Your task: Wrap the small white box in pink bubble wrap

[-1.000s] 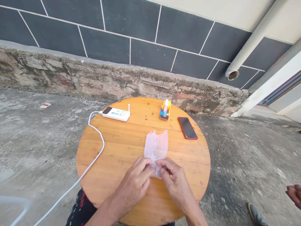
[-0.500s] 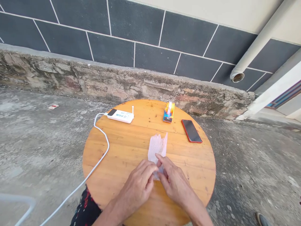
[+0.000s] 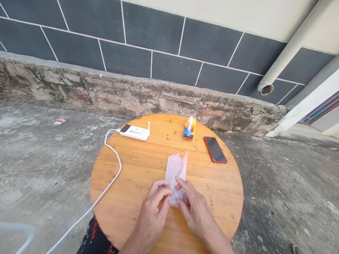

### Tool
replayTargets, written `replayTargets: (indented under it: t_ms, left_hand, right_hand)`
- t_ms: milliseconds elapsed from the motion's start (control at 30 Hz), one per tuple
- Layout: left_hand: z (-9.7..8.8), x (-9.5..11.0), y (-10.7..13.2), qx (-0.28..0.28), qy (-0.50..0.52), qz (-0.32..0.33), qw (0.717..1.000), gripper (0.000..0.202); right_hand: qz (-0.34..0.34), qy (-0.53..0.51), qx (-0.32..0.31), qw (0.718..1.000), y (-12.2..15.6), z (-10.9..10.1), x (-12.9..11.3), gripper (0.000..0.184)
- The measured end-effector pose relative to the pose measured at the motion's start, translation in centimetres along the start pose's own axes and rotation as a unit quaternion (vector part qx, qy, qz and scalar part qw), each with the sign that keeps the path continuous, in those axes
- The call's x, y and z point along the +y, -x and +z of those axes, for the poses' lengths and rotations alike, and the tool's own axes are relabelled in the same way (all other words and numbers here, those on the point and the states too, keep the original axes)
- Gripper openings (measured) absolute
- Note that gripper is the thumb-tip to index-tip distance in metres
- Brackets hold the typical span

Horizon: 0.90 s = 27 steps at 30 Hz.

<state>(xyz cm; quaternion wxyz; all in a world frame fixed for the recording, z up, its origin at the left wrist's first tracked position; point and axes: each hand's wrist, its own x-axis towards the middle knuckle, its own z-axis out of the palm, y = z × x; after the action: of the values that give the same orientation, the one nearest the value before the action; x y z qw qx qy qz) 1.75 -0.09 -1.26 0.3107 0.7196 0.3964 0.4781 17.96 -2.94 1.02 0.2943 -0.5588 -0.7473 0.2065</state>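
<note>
On table | pinkish sheet: creased, translucent | left hand, right hand: grip apart

The tape dispenser stands behind the plastic sheet.

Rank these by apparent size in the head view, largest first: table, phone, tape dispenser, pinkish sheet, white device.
1. Table
2. Pinkish sheet, though partly hidden
3. Phone and white device: too alike to rank
4. Tape dispenser
</note>
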Motion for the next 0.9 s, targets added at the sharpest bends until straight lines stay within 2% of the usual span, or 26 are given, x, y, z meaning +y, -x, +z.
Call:
replayTargets:
  t_ms: [200,300,400,467,700,900]
  left_hand:
    - [-0.1,-0.2,-0.6,-0.009,-0.056,0.034,0.998,0.025]
    - [-0.5,-0.2,-0.9,-0.044,-0.074,0.067,0.994,0.026]
    - [-0.7,-0.2,-1.2,-0.083,-0.086,0.086,0.989,0.027]
    - [-0.8,-0.1,-1.4,-0.11,-0.087,0.085,0.987,0.027]
    - [-1.2,0.4,-2.2,-0.172,-0.064,0.071,0.98,0.028]
    - [-1.1,0.2,-1.9,-0.146,-0.036,0.05,0.987,0.029]
  right_hand:
    - [-0.032,-0.006,0.073,0.997,0.6,1.2,0.5,0.049]
    - [-0.001,0.009,0.171,0.985,1.0,2.1,0.9,0.043]
    - [0.046,0.019,0.244,0.969,1.6,3.0,1.5,0.049]
    - [0.048,0.024,0.246,0.968,1.8,3.3,1.8,0.046]
    - [-0.029,0.072,0.212,0.974,1.6,3.4,2.2,0.036]
    - [-0.063,0.14,0.175,0.973,1.4,3.0,1.8,0.034]
